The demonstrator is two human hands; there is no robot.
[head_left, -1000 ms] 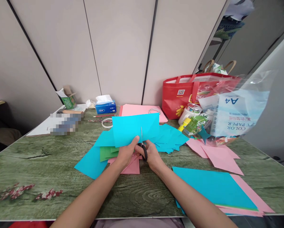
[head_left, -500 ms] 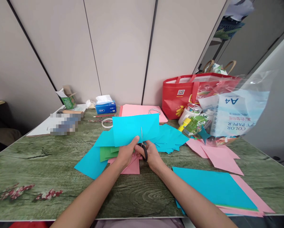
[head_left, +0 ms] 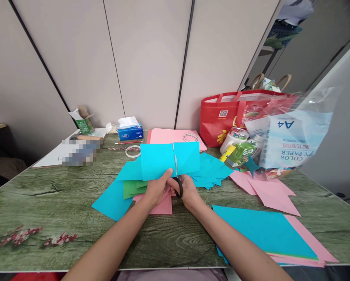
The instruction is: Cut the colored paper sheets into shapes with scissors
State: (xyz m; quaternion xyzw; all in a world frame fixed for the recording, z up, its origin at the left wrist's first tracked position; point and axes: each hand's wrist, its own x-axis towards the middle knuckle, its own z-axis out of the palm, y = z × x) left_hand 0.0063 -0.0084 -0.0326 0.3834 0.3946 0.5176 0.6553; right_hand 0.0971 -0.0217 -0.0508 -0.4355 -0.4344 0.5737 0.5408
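Observation:
My left hand (head_left: 158, 189) is closed on the lower edge of a blue sheet of paper (head_left: 156, 160), thumb on top. In my right hand (head_left: 187, 192) are scissors (head_left: 179, 186) with black handles, their blades pointing away from me along a slit in the sheet. The slit runs up to the sheet's far edge, with a blue flap on its right side. Below the hands lie green paper (head_left: 132, 189) and pink paper pieces (head_left: 163, 206). Cut blue pieces (head_left: 211, 170) are heaped to the right, and another blue sheet (head_left: 113, 199) lies to the left.
Blue sheets (head_left: 259, 230) over pink ones lie at the front right. Behind stand a red bag (head_left: 214, 125), a plastic paper pack (head_left: 294, 136), a glue stick (head_left: 227, 153) and a tissue box (head_left: 130, 132). Tape rolls (head_left: 132, 151) lie at the back.
The slit in the blue sheet has lengthened to its far edge. The scissor blades have come together, and the sheet has shifted slightly right and down.

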